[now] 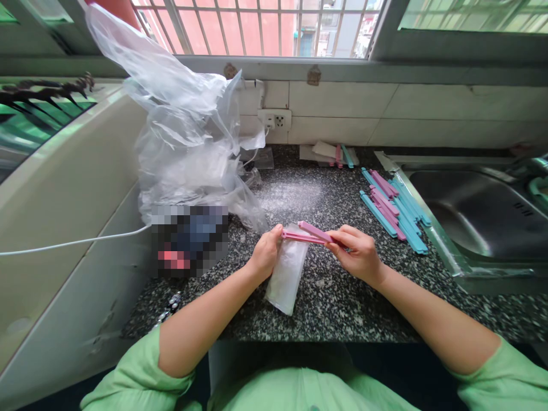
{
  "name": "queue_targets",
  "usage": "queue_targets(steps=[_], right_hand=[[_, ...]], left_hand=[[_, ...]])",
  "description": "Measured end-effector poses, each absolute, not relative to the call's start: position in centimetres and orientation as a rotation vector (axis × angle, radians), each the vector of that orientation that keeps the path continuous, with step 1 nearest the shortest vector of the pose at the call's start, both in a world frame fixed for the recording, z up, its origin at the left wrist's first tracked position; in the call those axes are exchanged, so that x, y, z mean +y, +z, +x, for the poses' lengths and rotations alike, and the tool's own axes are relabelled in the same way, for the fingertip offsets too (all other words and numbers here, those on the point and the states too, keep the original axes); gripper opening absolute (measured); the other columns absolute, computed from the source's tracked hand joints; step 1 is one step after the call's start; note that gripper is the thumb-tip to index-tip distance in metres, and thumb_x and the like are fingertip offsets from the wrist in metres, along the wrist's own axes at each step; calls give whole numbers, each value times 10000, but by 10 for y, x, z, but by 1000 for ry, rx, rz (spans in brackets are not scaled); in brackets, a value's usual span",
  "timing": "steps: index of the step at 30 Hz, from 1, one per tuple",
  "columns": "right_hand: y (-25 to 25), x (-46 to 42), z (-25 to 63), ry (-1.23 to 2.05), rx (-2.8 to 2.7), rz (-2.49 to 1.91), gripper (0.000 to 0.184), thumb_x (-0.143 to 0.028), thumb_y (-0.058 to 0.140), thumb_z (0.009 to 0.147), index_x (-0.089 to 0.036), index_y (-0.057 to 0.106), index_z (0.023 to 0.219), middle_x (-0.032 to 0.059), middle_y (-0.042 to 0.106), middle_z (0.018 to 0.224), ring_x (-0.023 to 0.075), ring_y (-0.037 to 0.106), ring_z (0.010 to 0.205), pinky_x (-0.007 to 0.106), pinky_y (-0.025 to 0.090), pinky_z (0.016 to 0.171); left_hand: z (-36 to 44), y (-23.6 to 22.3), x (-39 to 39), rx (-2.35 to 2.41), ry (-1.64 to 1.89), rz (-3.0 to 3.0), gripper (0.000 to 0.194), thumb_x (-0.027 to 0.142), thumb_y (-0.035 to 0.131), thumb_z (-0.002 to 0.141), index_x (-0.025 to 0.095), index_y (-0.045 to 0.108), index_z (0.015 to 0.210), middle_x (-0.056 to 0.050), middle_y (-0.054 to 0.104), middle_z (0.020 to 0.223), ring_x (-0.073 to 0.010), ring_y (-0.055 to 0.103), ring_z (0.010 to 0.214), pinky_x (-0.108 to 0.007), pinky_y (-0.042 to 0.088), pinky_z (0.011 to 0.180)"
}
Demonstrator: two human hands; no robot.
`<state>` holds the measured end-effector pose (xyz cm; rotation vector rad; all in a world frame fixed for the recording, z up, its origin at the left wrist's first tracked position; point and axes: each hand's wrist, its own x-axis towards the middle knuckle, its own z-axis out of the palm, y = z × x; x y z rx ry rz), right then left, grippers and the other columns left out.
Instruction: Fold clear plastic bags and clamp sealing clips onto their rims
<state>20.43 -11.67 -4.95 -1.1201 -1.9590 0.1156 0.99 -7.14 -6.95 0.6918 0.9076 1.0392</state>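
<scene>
The clip [315,232] is pink and consists of two slim, straight bars that meet at the right and part toward the left in a narrow V. It sits above the counter [334,297], between the two hands. The left hand [268,252] pinches the lower bar's left end together with the edge of the bag [287,277]; the right hand [357,254] grips the joined end between thumb and fingers. The long axis runs left to right, dipping slightly toward the right hand; the upper bar's free end points left and away from the person. The bag is clear, flat and narrow; its long axis runs from the clip down toward the counter's near edge. The counter is black-and-white speckled stone. Loose blue clips [415,242] and pink clips [385,201] lie at right, beside the steel sink [464,214]. Crumpled plastic [184,142] stands at left, behind a pixelated object [190,240]. A tiled wall [334,100] with an outlet [280,120] backs the counter, below a barred window [257,28].
</scene>
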Motion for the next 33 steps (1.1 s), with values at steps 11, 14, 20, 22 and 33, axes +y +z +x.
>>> queue_targets(steps=[11,14,20,22,33], right_hand=[[-47,-119,204,183,-1886,-1120,111,-184,564,809,-176,641,888,12,546,653,102,470,537,229,413,490],[-47,-119,204,182,-1873,-1112,108,-184,564,810,-182,638,888,12,541,657,104,473,548,232,416,495],[-47,-120,204,196,-1860,-1102,121,-169,565,808,-178,632,908,18,551,679,104,483,565,234,423,509],[-47,-120,205,192,-1858,-1094,124,-162,568,806,-174,630,913,19,552,686,105,490,574,235,428,517],[-47,-121,205,103,-1828,-1073,63,-185,573,805,-204,620,841,32,653,736,141,595,645,271,496,575]], left_hand=[[11,-62,-71,956,1077,641,289,378,681,588,136,548,504,46,507,467,-68,416,450,-205,323,476],[11,-61,-71,952,1066,645,294,379,663,622,138,544,504,42,510,464,-73,421,443,-210,324,472],[9,-64,-71,914,1083,664,315,408,687,586,142,541,504,48,513,465,-76,427,449,-208,334,474],[9,-65,-71,911,1086,664,320,415,690,580,142,540,507,51,507,463,-76,427,451,-207,335,475],[10,-56,-70,958,1142,584,272,345,671,591,149,507,499,58,484,468,-73,424,466,-206,340,500]])
